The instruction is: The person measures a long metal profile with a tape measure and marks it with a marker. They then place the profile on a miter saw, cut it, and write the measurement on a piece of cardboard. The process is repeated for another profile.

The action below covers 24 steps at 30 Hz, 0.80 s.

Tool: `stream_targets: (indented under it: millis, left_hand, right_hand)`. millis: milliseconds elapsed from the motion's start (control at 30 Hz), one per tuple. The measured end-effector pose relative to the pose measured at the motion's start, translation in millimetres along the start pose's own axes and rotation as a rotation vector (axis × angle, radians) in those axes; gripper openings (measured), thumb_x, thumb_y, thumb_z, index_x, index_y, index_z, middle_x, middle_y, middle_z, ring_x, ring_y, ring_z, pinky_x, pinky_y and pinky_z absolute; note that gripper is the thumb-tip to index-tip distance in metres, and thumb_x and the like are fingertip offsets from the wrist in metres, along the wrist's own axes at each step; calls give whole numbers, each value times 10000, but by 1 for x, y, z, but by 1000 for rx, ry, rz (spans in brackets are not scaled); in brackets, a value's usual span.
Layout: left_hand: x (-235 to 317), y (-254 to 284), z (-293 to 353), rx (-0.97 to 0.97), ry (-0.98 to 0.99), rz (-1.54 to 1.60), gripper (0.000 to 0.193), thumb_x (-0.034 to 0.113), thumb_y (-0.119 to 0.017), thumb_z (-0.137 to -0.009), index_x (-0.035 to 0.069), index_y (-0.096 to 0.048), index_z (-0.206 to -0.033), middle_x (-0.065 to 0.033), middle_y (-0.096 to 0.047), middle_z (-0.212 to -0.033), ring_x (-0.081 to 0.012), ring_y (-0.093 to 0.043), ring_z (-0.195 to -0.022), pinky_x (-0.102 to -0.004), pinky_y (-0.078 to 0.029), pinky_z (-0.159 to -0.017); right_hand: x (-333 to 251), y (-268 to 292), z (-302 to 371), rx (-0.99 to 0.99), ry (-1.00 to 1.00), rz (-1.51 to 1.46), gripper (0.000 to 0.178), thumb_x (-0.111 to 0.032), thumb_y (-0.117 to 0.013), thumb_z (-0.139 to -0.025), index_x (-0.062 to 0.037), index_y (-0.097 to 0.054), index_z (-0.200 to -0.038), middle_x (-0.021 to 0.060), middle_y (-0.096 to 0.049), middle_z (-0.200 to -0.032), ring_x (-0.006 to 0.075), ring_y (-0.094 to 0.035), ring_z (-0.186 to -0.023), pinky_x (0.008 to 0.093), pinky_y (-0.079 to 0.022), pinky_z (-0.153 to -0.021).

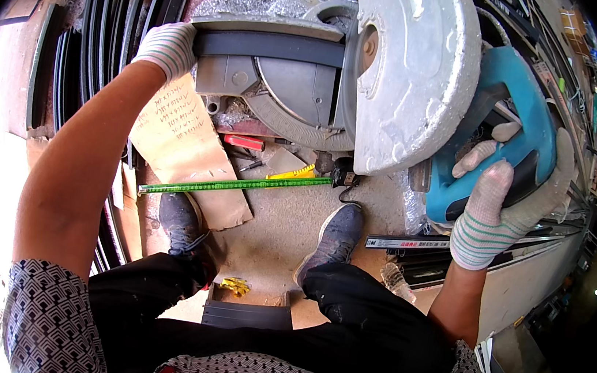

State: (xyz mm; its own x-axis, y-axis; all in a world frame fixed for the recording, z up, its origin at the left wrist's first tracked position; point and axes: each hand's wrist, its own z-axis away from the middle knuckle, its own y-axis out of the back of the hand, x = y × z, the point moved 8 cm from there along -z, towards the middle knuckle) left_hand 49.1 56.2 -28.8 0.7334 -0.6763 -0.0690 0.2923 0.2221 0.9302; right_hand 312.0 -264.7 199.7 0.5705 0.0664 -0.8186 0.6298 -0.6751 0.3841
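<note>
A grey miter saw [418, 75] with a large round blade guard stands before me on the floor. Across its base, along the fence, lies a dark metal profile bar [277, 48]. My left hand [169, 50], in a striped white work glove, is closed round the bar's left end. My right hand [491, 208], in a matching glove, wraps round the saw's teal handle [526, 94], thumb on the near side. The guard hides the blade and the bar's right end.
An extended green tape measure [239, 186] crosses the floor over a cardboard sheet [172, 131] with handwriting. Near it lie a red-handled tool [243, 142] and a yellow piece [291, 173]. Long dark profiles [103, 24] line the left; more stock and metal shavings surround the saw.
</note>
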Motion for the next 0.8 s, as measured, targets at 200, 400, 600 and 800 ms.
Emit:
stream_targets:
  millis: [200, 400, 600, 800]
  left_hand:
    - [-1, -1, -1, -5, 7, -9, 216, 167, -696, -812, 58, -765, -984, -219, -736, -979, -399, -713, -963, -465, -580, -864]
    - [0, 0, 0, -12, 12, -10, 223, 177, -706, -806, 55, -764, -983, -220, -735, -992, -395, -711, -976, -462, -577, -872]
    - [1, 0, 0, -11, 6, -11, 217, 180, -705, -807, 59, -763, -978, -218, -734, -994, -396, -708, -975, -462, -575, -877]
    - [1, 2, 2, -34, 21, -17, 220, 171, -699, -811, 59, -762, -989, -220, -731, -1009, -400, -702, -994, -461, -570, -891]
  right_hand:
    - [-2, -2, -1, -2, -15, 3, 715, -260, -640, -1007, -58, -222, -1551, 149, -576, -1163, 159, -602, -686, 303, -557, -578]
    - [1, 0, 2, 11, -35, -14, 734, -254, -651, -1000, -72, -212, -1560, 140, -583, -1164, 157, -607, -689, 308, -556, -582]
    - [5, 3, 4, -3, -35, -26, 749, -226, -656, -992, -84, -202, -1571, 137, -593, -1171, 157, -612, -691, 314, -562, -591]
    - [4, 1, 5, 1, -20, -49, 751, -209, -652, -986, -90, -203, -1576, 135, -597, -1160, 156, -612, -693, 306, -561, -607]
